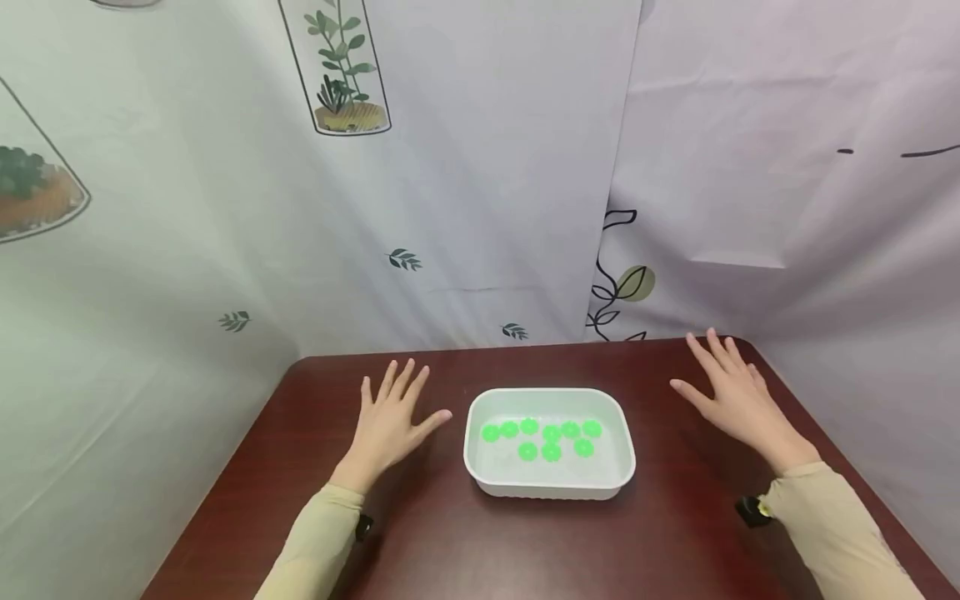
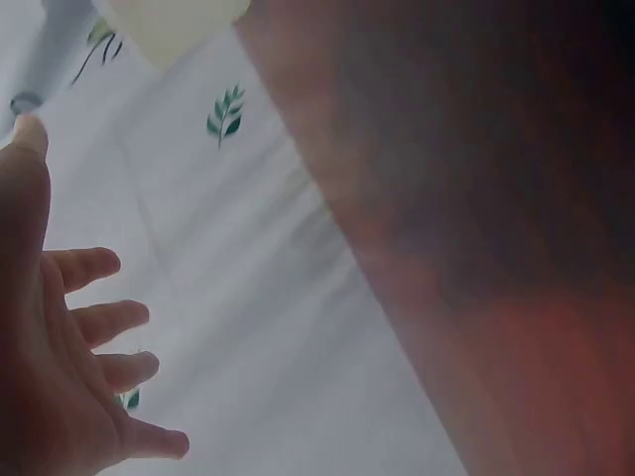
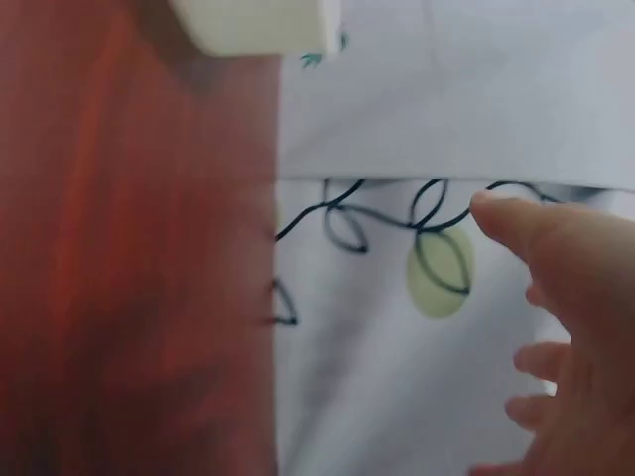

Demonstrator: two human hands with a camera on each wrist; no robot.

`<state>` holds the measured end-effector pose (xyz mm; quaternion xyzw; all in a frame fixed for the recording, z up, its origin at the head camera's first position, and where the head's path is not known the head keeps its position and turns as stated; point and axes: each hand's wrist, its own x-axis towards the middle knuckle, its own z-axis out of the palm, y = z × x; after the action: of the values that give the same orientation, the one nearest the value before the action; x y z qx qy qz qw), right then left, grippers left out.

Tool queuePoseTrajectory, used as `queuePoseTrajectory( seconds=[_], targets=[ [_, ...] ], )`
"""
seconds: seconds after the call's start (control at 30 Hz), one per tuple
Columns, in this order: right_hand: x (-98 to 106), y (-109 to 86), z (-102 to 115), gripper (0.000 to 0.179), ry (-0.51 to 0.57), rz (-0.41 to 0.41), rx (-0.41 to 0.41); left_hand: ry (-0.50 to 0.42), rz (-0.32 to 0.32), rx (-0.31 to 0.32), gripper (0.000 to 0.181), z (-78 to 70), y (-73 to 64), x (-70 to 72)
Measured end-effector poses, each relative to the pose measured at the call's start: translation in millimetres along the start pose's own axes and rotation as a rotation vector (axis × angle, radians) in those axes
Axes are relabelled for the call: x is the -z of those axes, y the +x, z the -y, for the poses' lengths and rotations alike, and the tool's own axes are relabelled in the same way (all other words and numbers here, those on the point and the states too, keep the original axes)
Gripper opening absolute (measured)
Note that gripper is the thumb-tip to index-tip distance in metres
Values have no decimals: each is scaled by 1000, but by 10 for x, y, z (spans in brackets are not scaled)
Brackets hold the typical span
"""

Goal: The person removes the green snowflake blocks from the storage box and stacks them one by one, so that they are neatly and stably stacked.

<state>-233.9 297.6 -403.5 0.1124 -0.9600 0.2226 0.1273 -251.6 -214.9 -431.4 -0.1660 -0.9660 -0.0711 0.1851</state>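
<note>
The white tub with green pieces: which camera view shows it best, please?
The head view: there the white tub has its full outline in frame, with the green flower-shaped pieces visible inside. Each wrist view shows only a pale, blurred part of it, cut off at the top edge, without the pieces.

Wears long sleeves in a pale yellowish beige, with the left sleeve (image 1: pixel 311 542) and the right sleeve (image 1: pixel 836 533) matching in colour. Looks plain in cloth and softly creased, snug at the wrists and wider further up. Carries a small black device (image 1: pixel 363 527) under the left wrist, partly hidden, and a boxy black block (image 1: pixel 750 512) at the right, marked by a yellow spot (image 1: pixel 763 507). Ends in a bare left hand (image 1: pixel 388 429) and a bare right hand (image 1: pixel 738 406), both slender.
</note>
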Motion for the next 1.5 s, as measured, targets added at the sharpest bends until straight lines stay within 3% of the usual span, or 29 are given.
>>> queuePoseTrajectory(
  seconds=[0.3, 0.57, 0.8, 1.13, 1.5],
  targets=[
    [161, 291, 362, 80, 102, 22, 164, -90, 71, -108, 93, -178, -60, -245],
    [136, 598, 718, 74, 69, 51, 271, -130, 141, -198, 94, -304, -76, -311],
    [-103, 820, 1013, 73, 63, 189, 363, -129, 180, -240, 96, -365, -94, -329],
    [-544, 946, 1427, 67, 64, 353, 530, -92, 204, -255, 101, -374, -85, -319],
    [-981, 971, 1671, 54, -25, 572, 578, -101, 204, -269, 101, -382, -94, -352]
  ],
)
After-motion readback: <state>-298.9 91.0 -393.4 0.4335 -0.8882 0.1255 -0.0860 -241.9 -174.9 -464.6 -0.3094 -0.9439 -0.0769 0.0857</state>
